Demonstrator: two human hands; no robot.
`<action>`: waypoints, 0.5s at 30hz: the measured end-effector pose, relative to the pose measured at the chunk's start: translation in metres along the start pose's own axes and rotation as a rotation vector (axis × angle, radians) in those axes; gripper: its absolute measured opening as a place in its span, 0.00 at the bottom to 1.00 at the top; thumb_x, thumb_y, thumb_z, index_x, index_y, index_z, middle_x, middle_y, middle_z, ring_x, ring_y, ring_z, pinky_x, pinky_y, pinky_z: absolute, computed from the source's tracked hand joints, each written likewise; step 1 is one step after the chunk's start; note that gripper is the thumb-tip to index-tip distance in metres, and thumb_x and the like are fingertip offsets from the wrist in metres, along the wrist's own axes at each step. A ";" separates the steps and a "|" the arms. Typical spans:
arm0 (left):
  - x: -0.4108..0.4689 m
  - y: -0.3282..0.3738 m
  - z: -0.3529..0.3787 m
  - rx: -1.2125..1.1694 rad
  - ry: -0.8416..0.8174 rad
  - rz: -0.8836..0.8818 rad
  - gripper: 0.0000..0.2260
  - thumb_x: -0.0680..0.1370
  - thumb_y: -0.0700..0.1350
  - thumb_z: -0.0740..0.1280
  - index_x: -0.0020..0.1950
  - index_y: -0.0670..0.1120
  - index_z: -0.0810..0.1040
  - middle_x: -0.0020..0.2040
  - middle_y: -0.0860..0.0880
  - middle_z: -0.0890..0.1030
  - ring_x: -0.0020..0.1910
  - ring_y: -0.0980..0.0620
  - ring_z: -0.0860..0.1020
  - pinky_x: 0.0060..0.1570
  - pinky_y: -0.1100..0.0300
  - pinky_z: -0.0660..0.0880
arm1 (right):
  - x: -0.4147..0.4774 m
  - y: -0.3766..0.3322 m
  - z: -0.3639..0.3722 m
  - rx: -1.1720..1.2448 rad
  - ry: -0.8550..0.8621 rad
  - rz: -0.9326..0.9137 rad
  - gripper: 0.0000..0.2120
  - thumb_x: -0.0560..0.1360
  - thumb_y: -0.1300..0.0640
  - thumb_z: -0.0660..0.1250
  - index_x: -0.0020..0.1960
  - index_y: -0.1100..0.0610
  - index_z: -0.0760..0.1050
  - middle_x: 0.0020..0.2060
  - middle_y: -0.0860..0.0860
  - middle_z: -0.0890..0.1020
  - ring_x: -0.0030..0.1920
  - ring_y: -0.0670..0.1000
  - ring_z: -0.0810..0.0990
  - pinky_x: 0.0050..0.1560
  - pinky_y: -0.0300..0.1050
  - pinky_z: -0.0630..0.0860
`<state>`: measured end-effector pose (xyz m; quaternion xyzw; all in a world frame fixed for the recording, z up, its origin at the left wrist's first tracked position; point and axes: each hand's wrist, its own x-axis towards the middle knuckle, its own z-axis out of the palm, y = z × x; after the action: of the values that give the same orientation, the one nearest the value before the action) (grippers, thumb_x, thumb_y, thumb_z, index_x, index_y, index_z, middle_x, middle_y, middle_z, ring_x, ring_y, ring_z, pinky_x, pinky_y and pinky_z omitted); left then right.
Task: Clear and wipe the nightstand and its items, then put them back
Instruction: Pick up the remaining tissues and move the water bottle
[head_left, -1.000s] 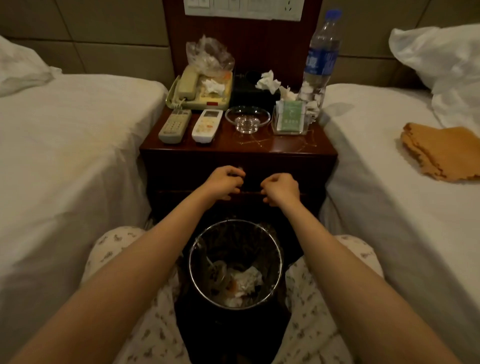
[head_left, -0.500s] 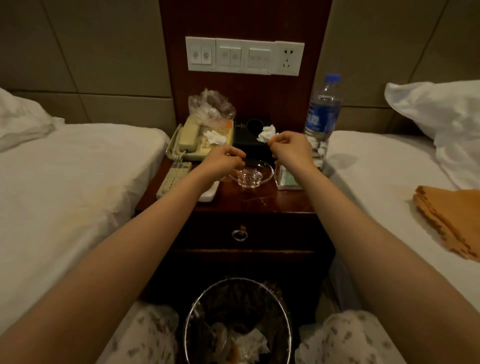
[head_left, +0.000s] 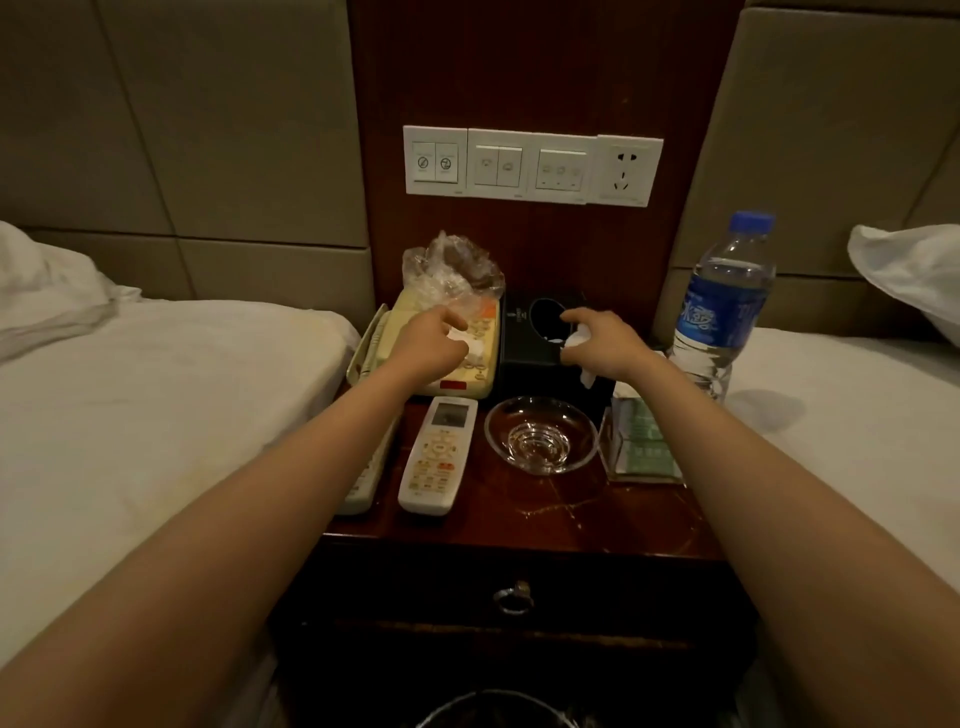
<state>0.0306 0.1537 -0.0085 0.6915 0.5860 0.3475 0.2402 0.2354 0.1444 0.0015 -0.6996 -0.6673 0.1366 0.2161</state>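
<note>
Well, both my arms reach out over the dark red-brown wooden nightstand (head_left: 597, 509). My left hand (head_left: 434, 340) hovers over the keypad of the cream plastic telephone (head_left: 470, 374), fingers curled, their tips at a small crumpled white tissue (head_left: 464, 339) lying on the keys; whether I have it pinched I cannot tell. The telephone lies with its long axis running away from me toward the wall, handset along its left edge. A crumpled clear plastic bag (head_left: 452, 270) sits on its far end, just beyond my left fingertips. My right hand (head_left: 605, 343) pinches a white tissue wad (head_left: 575, 340) between thumb and fingers, a tail of it hanging below my palm. It is right at the round hole of the black tissue box (head_left: 524, 348), which stands between my two hands. Nearer me than my left hand, the long white remote control (head_left: 438, 457) lies flat, its long axis pointing away from me, screen end toward the telephone. A second grey remote (head_left: 363, 483) lies alongside just left of it, mostly hidden under my left forearm. Nearer me than my right hand sits the round clear glass ashtray (head_left: 540, 434). Just right of that is a clear acrylic stand (head_left: 644, 447) holding a green card, partly behind my right forearm. Right of my right hand the clear plastic water bottle (head_left: 722, 312) with blue cap and label stands upright, its base hidden behind my forearm.
</note>
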 end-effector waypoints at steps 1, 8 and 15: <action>0.005 -0.002 0.003 0.042 0.008 0.033 0.16 0.75 0.36 0.63 0.62 0.44 0.73 0.62 0.45 0.74 0.52 0.49 0.75 0.40 0.61 0.70 | 0.001 0.001 0.002 0.034 -0.007 -0.009 0.23 0.76 0.60 0.64 0.70 0.53 0.67 0.69 0.58 0.67 0.63 0.58 0.71 0.58 0.46 0.71; 0.029 -0.015 0.026 0.553 -0.078 0.224 0.22 0.75 0.43 0.66 0.69 0.49 0.67 0.69 0.44 0.68 0.67 0.44 0.66 0.64 0.51 0.68 | 0.009 0.001 -0.010 0.340 0.320 0.057 0.16 0.76 0.70 0.56 0.55 0.58 0.77 0.59 0.59 0.76 0.32 0.50 0.75 0.30 0.39 0.72; 0.044 -0.012 0.025 0.462 0.001 0.257 0.10 0.75 0.38 0.65 0.57 0.45 0.77 0.56 0.46 0.77 0.55 0.48 0.76 0.43 0.61 0.70 | 0.026 -0.021 -0.012 0.367 0.259 0.065 0.17 0.75 0.72 0.53 0.56 0.59 0.76 0.64 0.57 0.73 0.42 0.52 0.77 0.37 0.41 0.73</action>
<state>0.0452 0.2008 -0.0251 0.7964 0.5575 0.2327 0.0297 0.2248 0.1687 0.0251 -0.6813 -0.5752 0.1717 0.4190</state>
